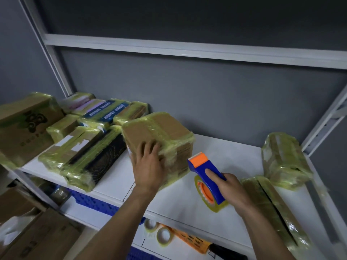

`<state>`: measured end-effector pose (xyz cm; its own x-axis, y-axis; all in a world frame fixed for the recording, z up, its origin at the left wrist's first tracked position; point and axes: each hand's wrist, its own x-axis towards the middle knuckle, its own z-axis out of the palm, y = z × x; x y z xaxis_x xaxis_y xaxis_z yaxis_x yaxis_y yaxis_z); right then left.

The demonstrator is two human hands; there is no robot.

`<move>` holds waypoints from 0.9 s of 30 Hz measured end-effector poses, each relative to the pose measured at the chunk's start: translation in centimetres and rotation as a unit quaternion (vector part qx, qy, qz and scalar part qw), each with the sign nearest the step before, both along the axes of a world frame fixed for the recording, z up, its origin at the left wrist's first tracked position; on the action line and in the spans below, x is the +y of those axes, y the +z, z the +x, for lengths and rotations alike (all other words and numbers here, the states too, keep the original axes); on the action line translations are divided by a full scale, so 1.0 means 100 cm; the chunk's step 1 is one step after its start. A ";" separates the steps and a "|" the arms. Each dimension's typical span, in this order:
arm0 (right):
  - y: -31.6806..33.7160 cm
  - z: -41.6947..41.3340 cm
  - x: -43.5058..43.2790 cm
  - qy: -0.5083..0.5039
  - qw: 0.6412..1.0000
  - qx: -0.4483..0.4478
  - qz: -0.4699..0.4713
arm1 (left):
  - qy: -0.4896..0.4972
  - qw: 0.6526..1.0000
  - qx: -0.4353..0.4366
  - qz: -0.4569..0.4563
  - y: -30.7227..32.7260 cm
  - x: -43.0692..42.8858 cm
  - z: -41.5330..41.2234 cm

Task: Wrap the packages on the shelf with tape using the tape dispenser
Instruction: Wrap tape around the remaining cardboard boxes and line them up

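**Left grip.** The left grip (pixel 148 164) lies flat against the near face of the box (pixel 159 132). Its fingers are straight and spread, and it encloses nothing.

**Right grip.** The right grip (pixel 231 190) is wrapped around the blue dispenser (pixel 206 175). The index finger lies straight along the top of the body. The dispenser's orange nose points at the lower right corner of the box and sits just beside it; contact cannot be confirmed. The tape roll (pixel 204 196) is mounted on the orange hub, low over the shelf (pixel 225 152).

**Task items.**
- The box stands mid-shelf, covered in yellowish clear tape.
- A black package (pixel 97 160), also taped, lies just beside the box on the left.
- More taped packages (pixel 62 128) fill the left end of the shelf, back to the wall.
- At the right end, a taped package (pixel 283 158) stands upright.
- A long package (pixel 272 207) lies in front of it, near the shelf edge and just beside the right wrist.

**Lower level.** Two spare rolls (pixel 164 235) lie side by side below the shelf. An orange knife (pixel 191 241) with a black handle lies just to their right. A blue crate (pixel 93 201) sits under the left half. Plain cartons (pixel 37 237) are stacked at lower left.
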<state>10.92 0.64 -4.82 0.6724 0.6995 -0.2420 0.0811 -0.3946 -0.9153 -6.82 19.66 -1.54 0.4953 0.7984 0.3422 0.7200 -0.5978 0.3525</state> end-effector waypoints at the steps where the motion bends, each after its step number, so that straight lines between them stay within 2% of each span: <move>1: 0.001 -0.002 -0.002 0.009 1.000 0.001 0.004 | -0.008 1.000 -0.020 -0.015 0.000 0.000 -0.003; 8: 0.017 -0.011 -0.018 0.083 0.996 -0.019 0.025 | -0.134 0.988 -0.071 -0.035 -0.006 0.002 -0.006; 14: 0.029 -0.017 -0.028 0.109 0.993 -0.004 0.045 | -0.218 0.971 -0.085 -0.055 0.000 0.000 0.007; 19: 0.029 -0.020 -0.035 0.107 0.993 -0.033 0.049 | -0.166 0.945 -0.279 -0.041 0.007 -0.016 -0.011; 21: 0.028 -0.021 -0.037 0.098 0.993 -0.047 0.051 | -0.163 0.930 -0.313 -0.102 0.008 -0.032 -0.020; 24: 0.029 -0.023 -0.035 0.109 0.991 -0.057 0.056 | -0.156 0.902 -0.295 -0.273 0.011 -0.050 -0.025; 27: 0.032 -0.026 -0.033 0.126 0.989 -0.053 0.049 | -0.144 0.835 -0.300 -0.437 0.015 -0.055 -0.025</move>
